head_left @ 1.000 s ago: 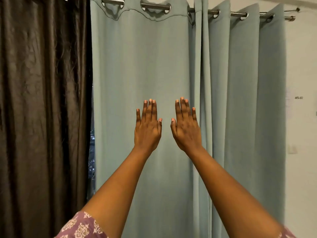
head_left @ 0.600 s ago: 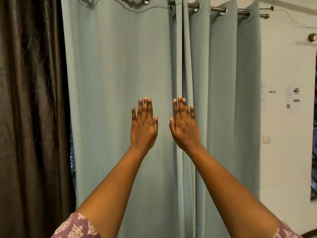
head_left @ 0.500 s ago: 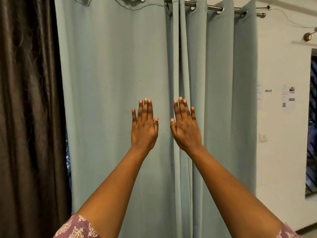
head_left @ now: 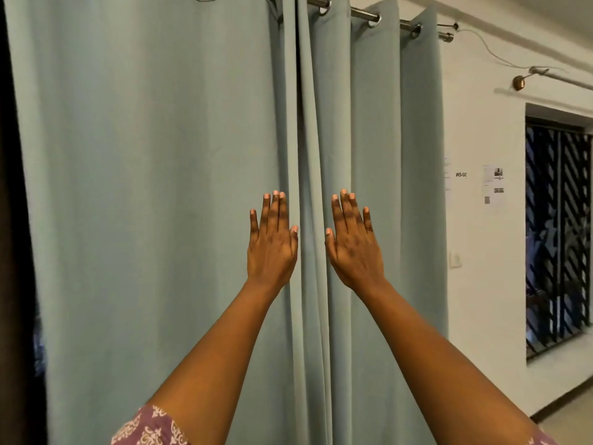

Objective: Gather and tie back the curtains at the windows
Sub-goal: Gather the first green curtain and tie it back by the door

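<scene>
Dark cloth: a near-black curtain (head_left: 12, 220) fills the far left edge, cut off by the frame; its top and bottom are out of view.
Left panel: a pale blue-green curtain panel (head_left: 144, 187) hangs flat and wide, its top and hem cut off.
Left hand (head_left: 272, 245): raised with its back to the camera, fingers straight and together, holding nothing; whether it touches the cloth cannot be told.
Meeting edges: narrow vertical folds (head_left: 305, 155) run between the two hands.
Right hand (head_left: 354, 245): raised the same way, fingers straight, gripping nothing.
Right panel: a pleated curtain (head_left: 401, 155) hangs from rings on a metal rod (head_left: 362, 13).
Wall (head_left: 475, 284): bare white stretch beside the pleats, with small papers (head_left: 494, 184), print unreadable.
Window (head_left: 558, 236): dark and barred, cut off at the right.
</scene>
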